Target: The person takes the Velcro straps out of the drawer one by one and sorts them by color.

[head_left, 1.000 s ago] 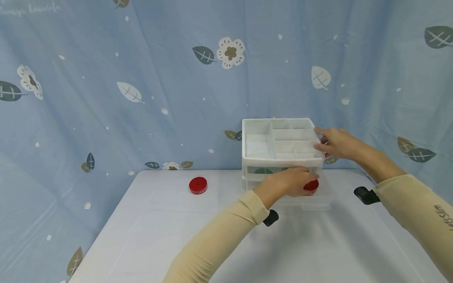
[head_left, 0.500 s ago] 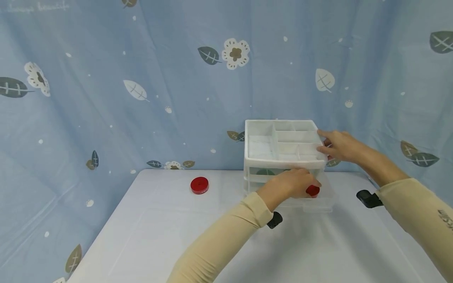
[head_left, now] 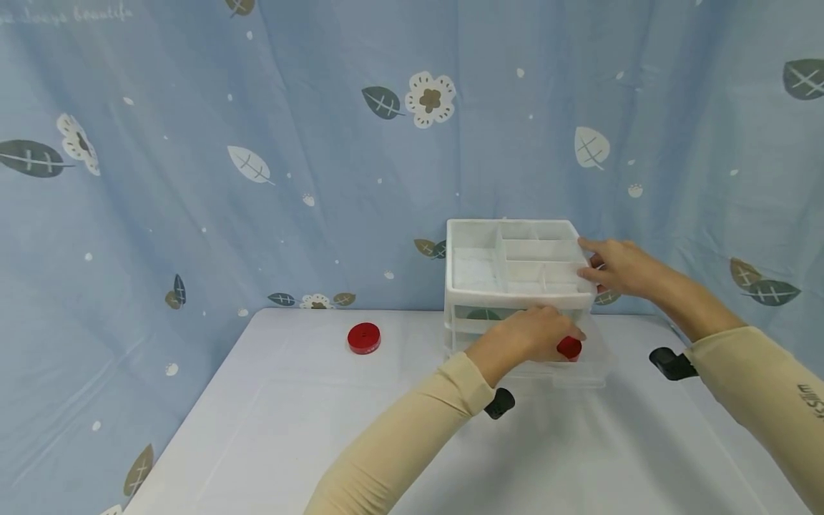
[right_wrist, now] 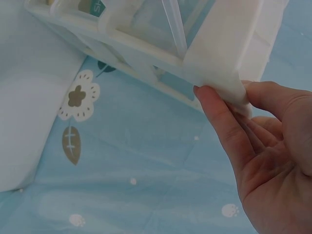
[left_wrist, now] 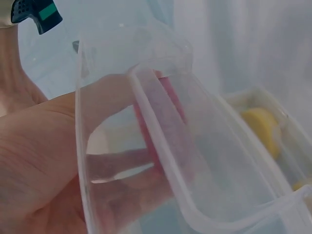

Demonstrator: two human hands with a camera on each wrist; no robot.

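Note:
A white drawer organizer with a compartmented top stands at the back of the table, with a clear drawer pulled out toward me. My left hand reaches into that drawer and holds a red round roll. In the left wrist view, the curled fingers and the red roll show through the clear drawer wall; part of the roll is hidden. On the organizer's right top edge, my right hand pinches the rim between thumb and fingers. The right wrist view shows this grip at the white corner.
A second red roll lies on the white table, left of the organizer. Through a lower drawer, a yellow round thing is visible. A blue patterned curtain hangs behind the table. Black wrist devices are worn on both arms.
The head view has shifted slightly. Both hands keep their places at the organizer, and the red roll stays in the left hand inside the drawer.

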